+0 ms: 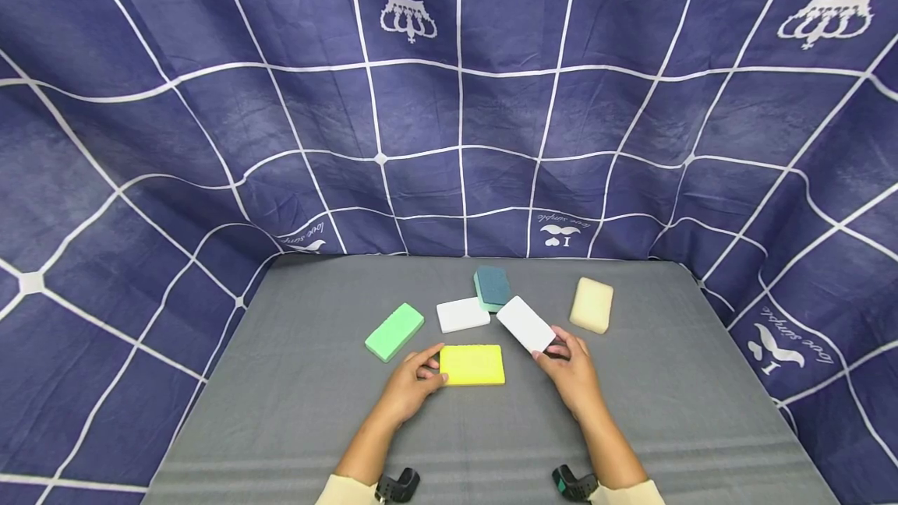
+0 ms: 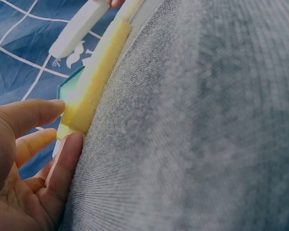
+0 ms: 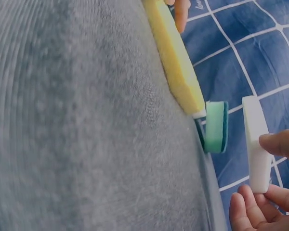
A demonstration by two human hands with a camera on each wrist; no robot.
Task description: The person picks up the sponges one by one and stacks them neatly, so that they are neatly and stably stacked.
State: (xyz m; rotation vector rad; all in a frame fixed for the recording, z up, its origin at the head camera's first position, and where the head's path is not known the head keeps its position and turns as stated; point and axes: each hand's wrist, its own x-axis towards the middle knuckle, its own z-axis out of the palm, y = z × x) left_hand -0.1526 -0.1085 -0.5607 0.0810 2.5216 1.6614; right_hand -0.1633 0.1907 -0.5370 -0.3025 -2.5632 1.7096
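A flat yellow sponge [image 1: 471, 365] lies on the grey table, and my left hand [image 1: 408, 385] pinches its left short end. In the left wrist view, the thumb and fingertips [image 2: 73, 140] meet that end close to the cloth. My right hand [image 1: 574, 372] grips a white sponge [image 1: 526, 323] by its near corner. That block is held tilted above the table; the right wrist view shows the thumb on one face of the white sponge [image 3: 256, 144] and fingers at its lower end. Just beyond lie a second white sponge [image 1: 463, 316] and a green sponge with a dark scouring side [image 1: 494, 285].
A light green sponge [image 1: 395, 332] lies left of the yellow one. Toward the back right sits a cream sponge [image 1: 592, 305]. Blue checked cloth [image 1: 505, 115] hangs behind and along both sides of the grey table [image 1: 302, 411].
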